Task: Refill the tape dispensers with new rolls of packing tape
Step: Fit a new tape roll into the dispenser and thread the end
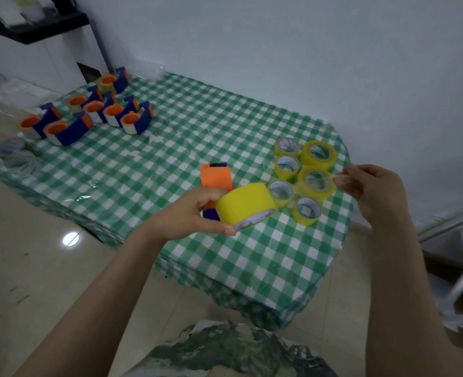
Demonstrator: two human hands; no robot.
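Holding: one yellow tape roll (245, 205), likely light, stiff-cored and sticky-ended, above the table (170, 148)'s near edge. Left hand (189, 216) curled round it and its dispenser (215, 177). Right hand (372, 186) pinching the drawn-out strip (325, 180). Best gripped by the rims.

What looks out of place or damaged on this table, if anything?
Nothing looks damaged or spilled. The only untidy spot is the loose heap of pale rings at the left edge of the table, beside the loaded dispensers. The six spare rolls stand neatly grouped.
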